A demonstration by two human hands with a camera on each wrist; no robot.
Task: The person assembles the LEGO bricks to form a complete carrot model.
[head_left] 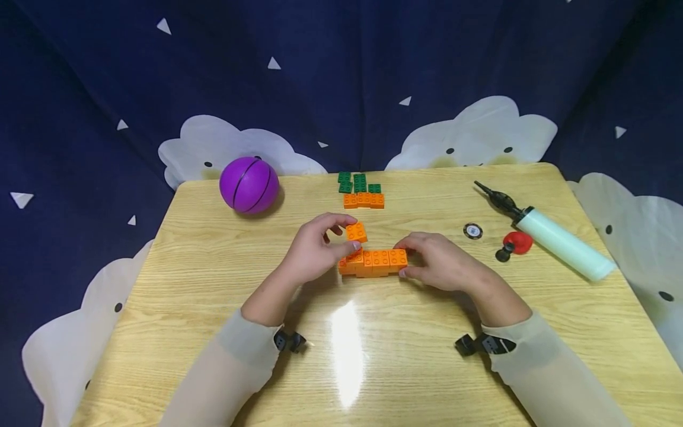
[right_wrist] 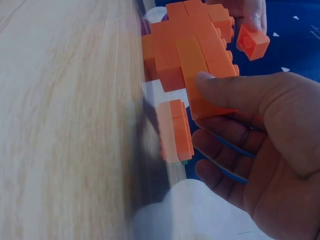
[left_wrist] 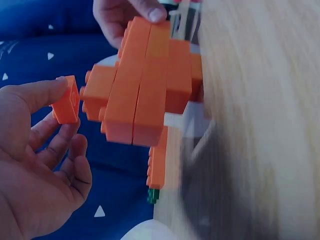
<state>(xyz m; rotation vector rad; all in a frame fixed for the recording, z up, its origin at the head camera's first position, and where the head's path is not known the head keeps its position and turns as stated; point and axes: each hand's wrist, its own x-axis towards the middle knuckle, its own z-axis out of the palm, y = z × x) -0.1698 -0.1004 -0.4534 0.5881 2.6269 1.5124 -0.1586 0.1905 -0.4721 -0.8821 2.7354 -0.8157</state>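
Observation:
A stepped structure of orange building bricks (head_left: 376, 263) stands at the middle of the table, wider above than at its base. My left hand (head_left: 315, 246) pinches a loose orange brick (head_left: 356, 232) between thumb and fingers. In the left wrist view that brick (left_wrist: 66, 102) is held apart from the raised studs at the structure's end, with a small gap between. My right hand (head_left: 440, 261) grips the structure's right end, thumb on the near side and fingers behind. The right wrist view shows this thumb (right_wrist: 225, 90) pressed on the orange bricks.
Behind the structure lie a row of orange bricks (head_left: 364, 200) and several green bricks (head_left: 360, 182). A purple ball (head_left: 249, 185) sits at the back left. On the right are a hand pump (head_left: 565, 243), a round chip (head_left: 472, 230) and a red-and-black object (head_left: 516, 243).

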